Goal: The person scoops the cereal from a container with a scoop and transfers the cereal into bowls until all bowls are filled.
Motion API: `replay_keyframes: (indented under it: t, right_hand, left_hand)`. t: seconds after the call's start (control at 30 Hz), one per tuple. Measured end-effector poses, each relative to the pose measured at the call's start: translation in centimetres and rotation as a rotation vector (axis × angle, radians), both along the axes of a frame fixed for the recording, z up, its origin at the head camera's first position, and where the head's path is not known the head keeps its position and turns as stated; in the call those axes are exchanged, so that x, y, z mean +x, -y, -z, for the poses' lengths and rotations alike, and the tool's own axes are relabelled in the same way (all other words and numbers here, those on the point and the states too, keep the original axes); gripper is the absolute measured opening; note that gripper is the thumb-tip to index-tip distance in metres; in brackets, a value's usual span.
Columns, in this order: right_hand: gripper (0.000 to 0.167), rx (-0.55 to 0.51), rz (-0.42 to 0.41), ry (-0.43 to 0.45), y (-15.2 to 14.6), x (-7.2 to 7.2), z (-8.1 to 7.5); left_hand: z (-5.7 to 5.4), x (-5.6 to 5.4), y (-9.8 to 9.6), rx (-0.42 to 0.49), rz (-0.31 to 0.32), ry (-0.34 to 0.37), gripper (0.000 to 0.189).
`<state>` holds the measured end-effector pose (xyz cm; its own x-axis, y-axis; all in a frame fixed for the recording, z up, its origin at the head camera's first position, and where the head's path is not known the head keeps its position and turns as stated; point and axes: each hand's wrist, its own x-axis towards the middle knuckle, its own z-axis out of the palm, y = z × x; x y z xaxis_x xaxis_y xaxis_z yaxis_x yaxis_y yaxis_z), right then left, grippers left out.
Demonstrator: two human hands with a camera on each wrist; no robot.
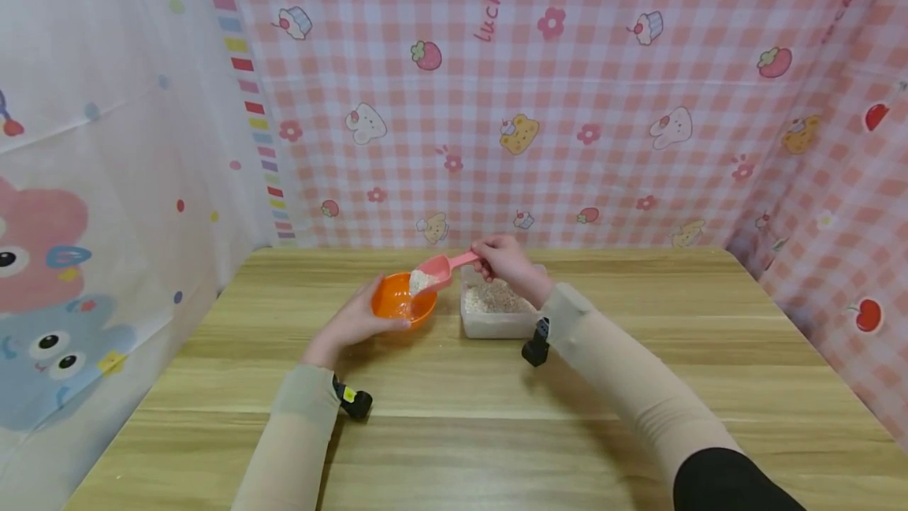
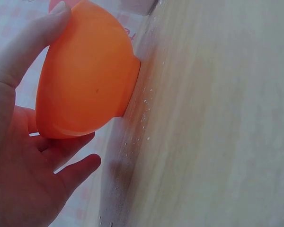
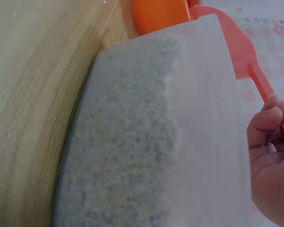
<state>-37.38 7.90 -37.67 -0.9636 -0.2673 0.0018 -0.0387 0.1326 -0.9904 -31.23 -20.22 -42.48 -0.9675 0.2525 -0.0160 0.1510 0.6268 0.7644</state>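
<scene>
My left hand holds an orange bowl by its side, thumb at the near rim and fingers around the far side. In the left wrist view the bowl's foot is right at the tabletop. With my right hand I grip the handle of a pink scoop. The scoop reaches left over the bowl, its mouth tipped down toward the inside, with pale flakes in it. Below my right hand stands a translucent plastic box partly filled with similar flakes.
A wood-grain table carries everything. Small crumbs lie scattered on it beside the bowl. Behind the table hangs a pink checked cloth, and a white cartoon-print cloth hangs on the left.
</scene>
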Motion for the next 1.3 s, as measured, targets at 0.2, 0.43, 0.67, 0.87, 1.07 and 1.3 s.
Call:
replay_keyframes:
  t: [0.2, 0.43, 0.67, 0.87, 1.07, 1.3]
  right_hand:
    - [0.025, 0.136, -0.039, -0.136, 0.7, 0.3, -0.2]
    - [0.023, 0.291, -0.102, -0.303, 1.5, 1.3, -1.0]
    - [0.021, 0.529, -0.172, -0.624, 1.7, 2.2, -1.7]
    - [0.021, 0.571, -0.197, -0.728, 1.6, 2.6, -2.3]
    - [0.023, 0.548, -0.184, -0.623, 1.4, 2.7, -2.2]
    - [0.024, 0.381, -0.126, -0.446, 0.8, 2.6, -1.7]
  left_hand:
    - [0.0, -0.1, -0.1, -0.010, -0.005, 0.005, 0.114]
    - [0.0, -0.1, -0.1, -0.026, -0.006, -0.005, 0.113]
    - [0.0, 0.0, -0.1, -0.015, -0.002, -0.013, 0.112]
    - [0.0, 0.0, 0.0, -0.005, 0.004, -0.015, 0.110]
    - [0.0, 0.0, 0.0, -0.009, 0.000, -0.018, 0.109]
    - [-0.1, 0.0, -0.2, -0.012, -0.001, -0.009, 0.111]
